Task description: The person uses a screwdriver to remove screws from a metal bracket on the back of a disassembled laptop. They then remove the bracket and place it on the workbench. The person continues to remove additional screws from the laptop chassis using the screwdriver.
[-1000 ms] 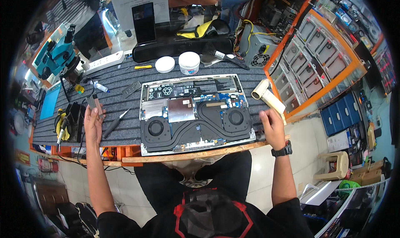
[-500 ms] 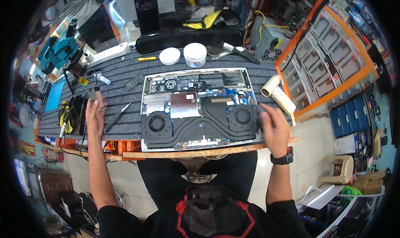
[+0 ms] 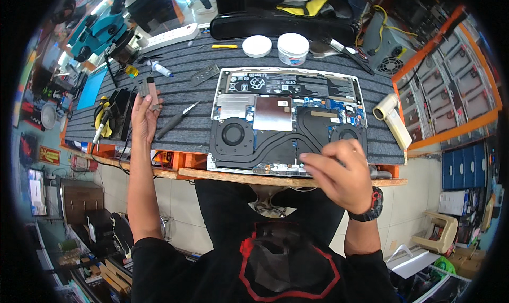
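An opened laptop (image 3: 265, 149) with its bottom cover off lies on the bench mat, showing battery (image 3: 302, 85), two black fans and heat pipes. Left of it, my left hand (image 3: 142, 120) pinches a small flat plate (image 3: 152, 84), grey with a pinkish strip, upright between thumb and fingers. My right hand (image 3: 347, 175) hovers over the laptop's near right part, partly hiding the right fan (image 3: 347, 134). Its fingers come together in a pinch near the front edge; what they hold, if anything, is too small to make out. A screwdriver (image 3: 177, 121) lies between my left hand and the laptop.
Behind the laptop stand a white tub (image 3: 293, 51), its white lid (image 3: 257, 46) and a brush (image 3: 347, 54). A cream handheld blower (image 3: 393, 120) lies on the right. Far left are a teal microscope (image 3: 101, 32) and a power strip (image 3: 169, 36). A perforated metal bracket (image 3: 204, 73) lies on the mat.
My right hand has moved left from beside the laptop to above its near right part, fingers drawn together. The view has shifted, moving the scene right and up. My left hand still holds the plate.
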